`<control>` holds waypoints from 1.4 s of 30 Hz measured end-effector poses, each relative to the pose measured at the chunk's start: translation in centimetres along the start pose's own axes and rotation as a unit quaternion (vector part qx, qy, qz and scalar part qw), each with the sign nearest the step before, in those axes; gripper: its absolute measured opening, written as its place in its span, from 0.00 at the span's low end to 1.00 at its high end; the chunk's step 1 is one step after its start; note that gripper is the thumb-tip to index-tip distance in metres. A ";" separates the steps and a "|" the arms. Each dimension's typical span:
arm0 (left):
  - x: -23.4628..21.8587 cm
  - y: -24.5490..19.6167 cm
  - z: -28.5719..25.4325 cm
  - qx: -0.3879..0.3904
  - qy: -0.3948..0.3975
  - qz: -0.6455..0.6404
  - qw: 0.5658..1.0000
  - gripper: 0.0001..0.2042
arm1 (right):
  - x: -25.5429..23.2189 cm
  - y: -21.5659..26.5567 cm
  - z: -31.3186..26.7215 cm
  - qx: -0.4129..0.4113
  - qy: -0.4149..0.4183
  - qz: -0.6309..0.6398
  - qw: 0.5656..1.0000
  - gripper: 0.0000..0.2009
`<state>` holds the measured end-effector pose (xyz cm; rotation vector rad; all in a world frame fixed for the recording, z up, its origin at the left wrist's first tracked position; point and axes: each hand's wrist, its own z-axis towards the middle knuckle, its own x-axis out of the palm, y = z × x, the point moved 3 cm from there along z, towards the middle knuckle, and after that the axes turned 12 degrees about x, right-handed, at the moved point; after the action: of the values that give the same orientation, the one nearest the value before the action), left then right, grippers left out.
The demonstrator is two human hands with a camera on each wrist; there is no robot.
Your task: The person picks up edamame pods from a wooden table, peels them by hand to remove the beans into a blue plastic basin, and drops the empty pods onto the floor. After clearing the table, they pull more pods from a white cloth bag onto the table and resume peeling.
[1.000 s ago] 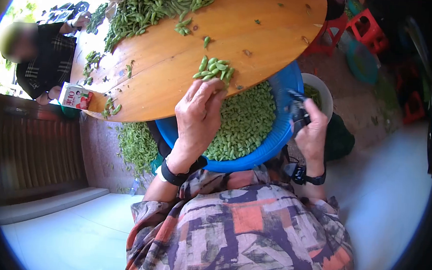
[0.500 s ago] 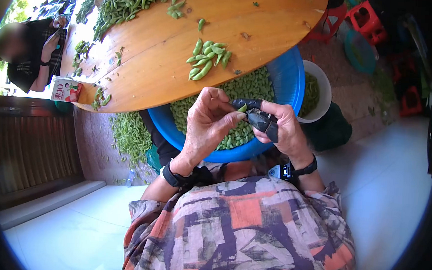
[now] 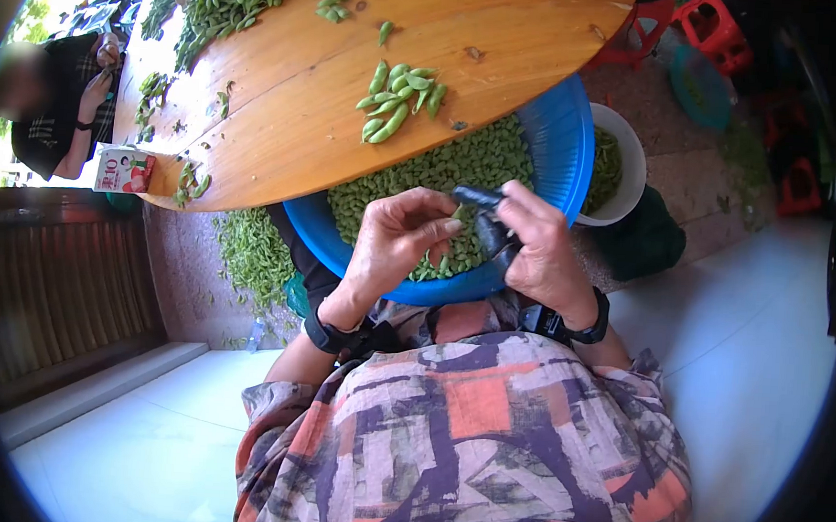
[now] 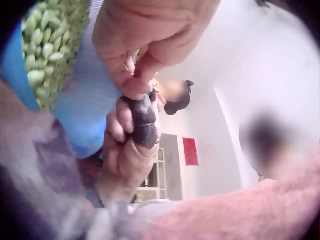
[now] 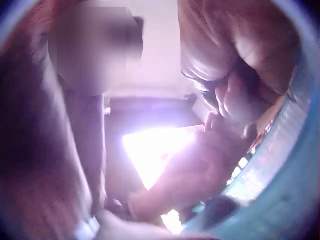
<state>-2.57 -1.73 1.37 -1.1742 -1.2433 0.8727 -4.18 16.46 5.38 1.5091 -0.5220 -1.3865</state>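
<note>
Item: L. hand [image 3: 396,236], frame ctr; grip narrow, thumb & fingertips pinching one green pod [image 3: 460,211].
Item: R. hand [image 3: 543,250], right of ctr, black covers [image 3: 491,235] on digits, close by pod; blurred, can't tell if grip is closed on it.
Item: blue basin [image 3: 566,146], mid-frame, w/ green beans [image 3: 423,175].
Item: pod pile [image 3: 394,106], upr ctr, on desk [image 3: 291,148].
Handling (judged): best pinch firm near pod's end, press w/ covered digits, work low over basin.
</note>
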 end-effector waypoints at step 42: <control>-2.6 -7.8 4.1 0.268 -0.152 0.566 0.765 0.06 | -12.5 -9.4 -1.3 0.202 -0.378 -0.111 0.897 0.11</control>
<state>-7.77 -5.19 8.03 -1.2672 -0.2939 2.2185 -8.93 31.30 3.37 1.3195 -1.2073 -2.1543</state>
